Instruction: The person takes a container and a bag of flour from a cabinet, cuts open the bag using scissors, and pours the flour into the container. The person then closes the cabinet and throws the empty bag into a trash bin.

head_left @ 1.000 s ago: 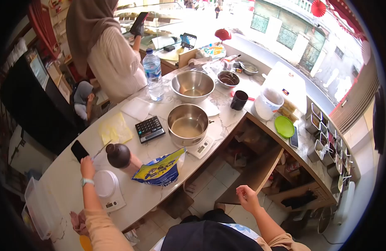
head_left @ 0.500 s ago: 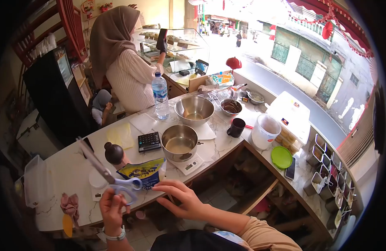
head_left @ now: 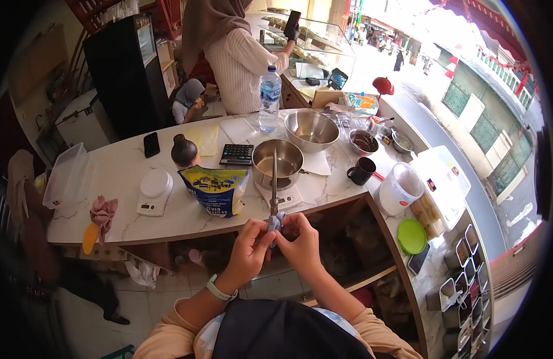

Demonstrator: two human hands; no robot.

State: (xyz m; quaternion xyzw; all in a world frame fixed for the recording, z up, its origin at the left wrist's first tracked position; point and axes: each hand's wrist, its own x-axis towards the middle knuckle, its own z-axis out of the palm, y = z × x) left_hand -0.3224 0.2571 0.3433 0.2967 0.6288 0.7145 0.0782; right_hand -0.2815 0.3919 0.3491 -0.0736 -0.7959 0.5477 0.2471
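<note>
A pair of scissors (head_left: pixel 274 182) with lilac handles points away from me, its blades looking closed. My left hand (head_left: pixel 247 251) and my right hand (head_left: pixel 300 244) both pinch the handles from either side. Behind the blades, a steel pot (head_left: pixel 263 157) stands on a white digital scale (head_left: pixel 287 198). To the left of the scissors sits a blue and yellow bag (head_left: pixel 219 194) with printed lettering, upright on the counter. A dark-topped bottle (head_left: pixel 183 151) is just behind the bag.
A second scale (head_left: pixel 155 190), a calculator (head_left: pixel 236 154), a phone (head_left: pixel 151 145) and a pink cloth (head_left: pixel 103 213) lie on the counter (head_left: pixel 117 161). A steel bowl (head_left: pixel 312 128), water bottle (head_left: pixel 270 102), mug (head_left: pixel 362 172) and white tub (head_left: pixel 402 186) stand farther back and right. Other people are nearby.
The scissors have moved right and turned to point straight ahead. My right hand, previously apart from them with fingers stretched, now grips the handles beside my left hand. The view has shifted.
</note>
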